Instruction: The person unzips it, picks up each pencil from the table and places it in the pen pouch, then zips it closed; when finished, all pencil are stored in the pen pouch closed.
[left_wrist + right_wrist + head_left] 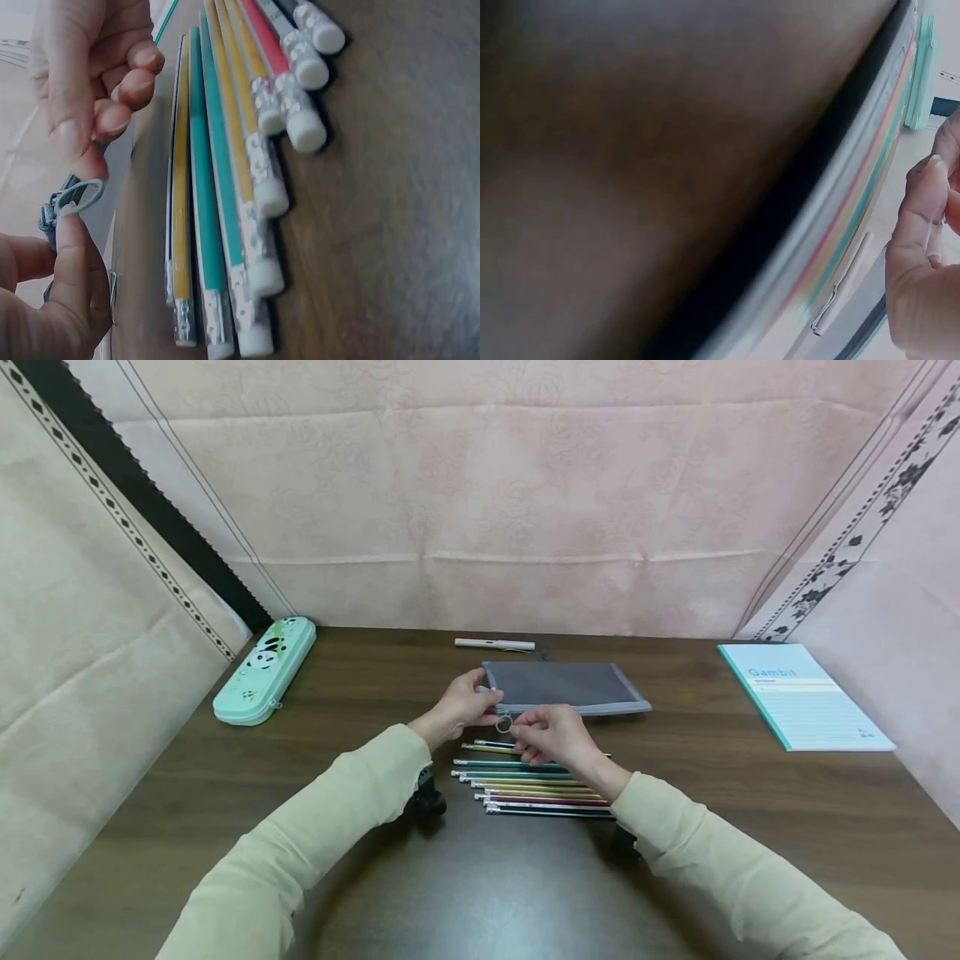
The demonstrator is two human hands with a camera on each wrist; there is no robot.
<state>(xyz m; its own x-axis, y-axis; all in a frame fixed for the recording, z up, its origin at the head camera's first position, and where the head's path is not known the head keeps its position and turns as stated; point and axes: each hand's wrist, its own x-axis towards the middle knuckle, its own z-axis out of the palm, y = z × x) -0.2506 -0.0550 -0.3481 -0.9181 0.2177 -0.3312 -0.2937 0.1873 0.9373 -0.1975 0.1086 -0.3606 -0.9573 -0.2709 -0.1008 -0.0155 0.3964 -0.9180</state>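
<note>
A dark mesh zip pouch with pale blue-grey edging lies at the middle of the table. My left hand pinches its near left corner. From that corner a small cord loop sticks out, the zipper's pull, close by the left fingertips. My right hand pinches the loop's other side between thumb and forefinger. Below both hands lies a row of pencils in green, yellow, red and dark colours, their white eraser ends pointing left. In the right wrist view the right hand shows only at the edge.
A mint pencil case with a panda print lies at the left table edge. Behind the pouch lies a white pen. To the right there is a light blue notebook. Cloth curtains enclose the table's back and sides.
</note>
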